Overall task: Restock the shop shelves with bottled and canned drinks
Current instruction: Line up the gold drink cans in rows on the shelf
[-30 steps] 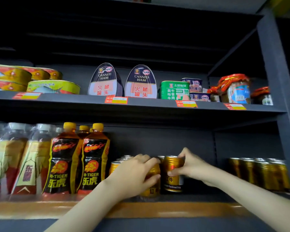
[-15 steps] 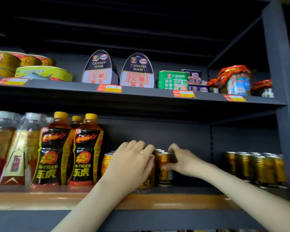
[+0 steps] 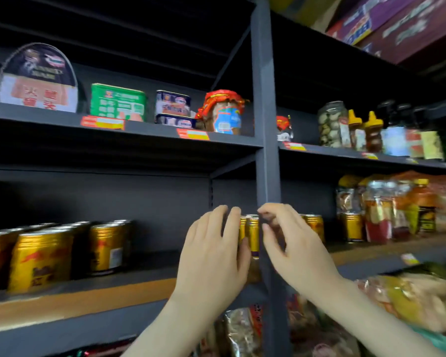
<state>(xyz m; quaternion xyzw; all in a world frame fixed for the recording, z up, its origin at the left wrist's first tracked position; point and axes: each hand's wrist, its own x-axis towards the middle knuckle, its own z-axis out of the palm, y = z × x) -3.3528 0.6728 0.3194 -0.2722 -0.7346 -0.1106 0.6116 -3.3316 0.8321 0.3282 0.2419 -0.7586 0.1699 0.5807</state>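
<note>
Gold drink cans (image 3: 44, 256) stand in a group at the left of the middle shelf (image 3: 88, 295). More gold cans (image 3: 252, 233) stand at the shelf's right end by the dark upright post (image 3: 264, 150), and others (image 3: 313, 225) sit just past it. My left hand (image 3: 214, 253) is raised in front of the cans by the post, fingers nearly straight, holding nothing. My right hand (image 3: 294, 248) hovers in front of the post with fingers loosely curled and nothing visible in them. The frame is blurred by motion.
The upper shelf carries canned ham (image 3: 36, 78), green and blue tins (image 3: 117, 103) and a red-topped jar (image 3: 224, 112). Right of the post stand jars and sauce bottles (image 3: 332, 124) and packaged goods (image 3: 397, 210). Snack bags (image 3: 410, 297) fill the lower right.
The view has swung right, so the Hi-Tiger bottles are out of sight. Both hands have let go of the cans in the left group and moved right to the post.
</note>
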